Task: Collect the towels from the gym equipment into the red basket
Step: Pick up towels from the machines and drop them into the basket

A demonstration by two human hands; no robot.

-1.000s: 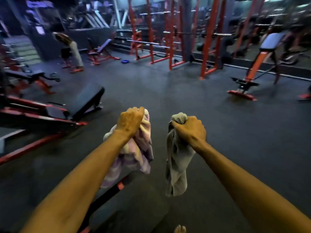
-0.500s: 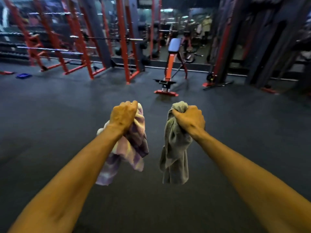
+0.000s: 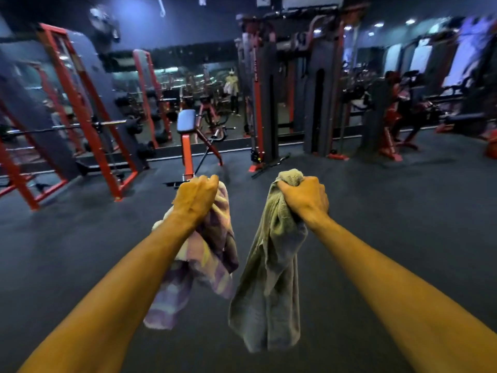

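Observation:
Both arms reach forward over the dark gym floor. My left hand (image 3: 196, 200) grips a bunched purple, white and yellow checked towel (image 3: 207, 265) that hangs down below the fist. My right hand (image 3: 305, 199) grips a grey-green towel (image 3: 269, 286) by its top; the rest dangles long toward the floor. The two towels hang side by side, a small gap between them. No red basket is in view.
A red-framed bench with a dark pad (image 3: 187, 135) stands straight ahead. A red power rack with a loaded barbell (image 3: 88, 125) is at the left. A cable machine (image 3: 258, 103) and mirror wall lie behind; more red machines (image 3: 398, 122) at the right. Dark floor (image 3: 403, 211) surrounds me.
The view has swung to the right across the gym: the benches at the left are gone and the red bench has come nearer, straight ahead. Both hands still hold their towels the same way.

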